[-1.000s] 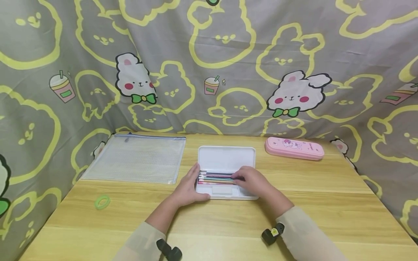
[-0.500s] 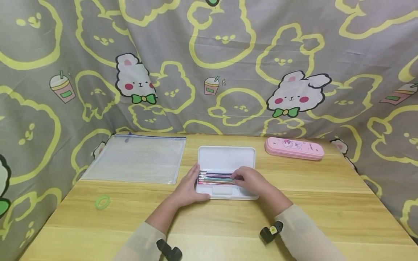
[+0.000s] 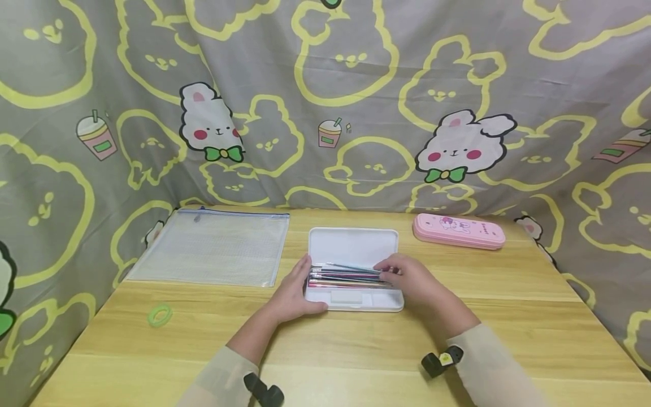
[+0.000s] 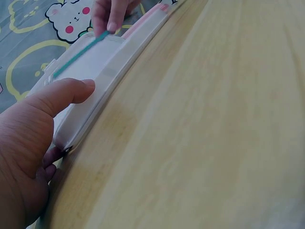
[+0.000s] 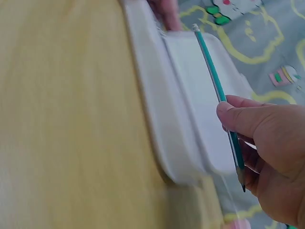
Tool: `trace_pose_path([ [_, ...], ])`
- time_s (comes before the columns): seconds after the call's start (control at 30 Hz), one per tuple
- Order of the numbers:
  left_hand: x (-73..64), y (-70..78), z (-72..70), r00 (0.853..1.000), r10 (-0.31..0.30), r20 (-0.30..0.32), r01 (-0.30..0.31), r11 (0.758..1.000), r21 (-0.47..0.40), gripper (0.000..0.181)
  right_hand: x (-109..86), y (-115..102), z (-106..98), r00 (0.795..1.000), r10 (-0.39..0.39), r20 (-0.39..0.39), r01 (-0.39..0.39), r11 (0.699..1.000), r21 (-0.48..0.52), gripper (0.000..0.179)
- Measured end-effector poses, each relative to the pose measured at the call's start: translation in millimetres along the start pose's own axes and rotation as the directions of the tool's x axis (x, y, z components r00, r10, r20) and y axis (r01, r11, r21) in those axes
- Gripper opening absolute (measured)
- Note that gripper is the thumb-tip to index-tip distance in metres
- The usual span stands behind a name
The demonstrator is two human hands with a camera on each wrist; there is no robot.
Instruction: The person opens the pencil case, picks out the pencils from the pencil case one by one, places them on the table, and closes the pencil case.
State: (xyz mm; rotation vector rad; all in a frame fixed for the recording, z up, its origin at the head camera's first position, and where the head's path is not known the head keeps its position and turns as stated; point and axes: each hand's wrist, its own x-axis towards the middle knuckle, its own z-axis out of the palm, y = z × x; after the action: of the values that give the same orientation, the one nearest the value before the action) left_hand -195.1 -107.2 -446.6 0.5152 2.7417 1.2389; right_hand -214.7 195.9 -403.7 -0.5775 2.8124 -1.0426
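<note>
A white pencil case [image 3: 353, 244] lies with its lid raised in the middle of the table. Several pencils [image 3: 335, 284] lie side by side in its long compartment. My left hand [image 3: 292, 295] grips the case at its left end, thumb along the front wall, other fingers round the side. My right hand [image 3: 411, 278] pinches a teal pencil [image 5: 212, 69] between thumb and fingers. In the right wrist view this pencil slants above the case, with its dark point [image 5: 242, 183] near the palm and its other end away. A small white block [image 3: 346, 297] sits in the front compartment.
A clear mesh zip pouch [image 3: 218, 249] lies flat at the back left. Nearer on the left is a green ring [image 3: 159, 315]. A pink pencil box [image 3: 459, 231] rests at the back right, close to the patterned curtain [image 3: 356, 113] behind the table.
The right hand has lifted the teal pencil from among the others and moved a little right and back with it. My left hand and the case stay in place.
</note>
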Motion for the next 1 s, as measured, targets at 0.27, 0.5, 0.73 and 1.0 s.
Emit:
trace_pose_path([
  [0.27,-0.2,-0.7,-0.2,1.0,-0.001,-0.002,0.001,1.0,0.005,0.122,-23.6,31.3,-35.5,0.992,-0.001,-0.125,-0.01,0.996,-0.091,0.024],
  [0.5,0.4,-0.9,0.3,1.0,-0.006,0.001,0.006,1.0,0.0,0.122,-48.8,56.1,-62.4,0.986,0.046,-0.16,-0.067,0.989,-0.128,0.024],
  [0.73,0.3,-0.6,0.1,1.0,-0.002,-0.001,0.002,1.0,0.001,0.122,-74.0,89.4,-84.0,0.969,0.147,-0.198,-0.178,0.972,-0.15,0.027],
  [1.0,-0.2,-0.3,0.7,1.0,-0.001,-0.004,0.001,1.0,0.002,0.122,-84.5,125.4,-91.6,0.952,0.245,-0.184,-0.276,0.946,-0.17,0.028],
])
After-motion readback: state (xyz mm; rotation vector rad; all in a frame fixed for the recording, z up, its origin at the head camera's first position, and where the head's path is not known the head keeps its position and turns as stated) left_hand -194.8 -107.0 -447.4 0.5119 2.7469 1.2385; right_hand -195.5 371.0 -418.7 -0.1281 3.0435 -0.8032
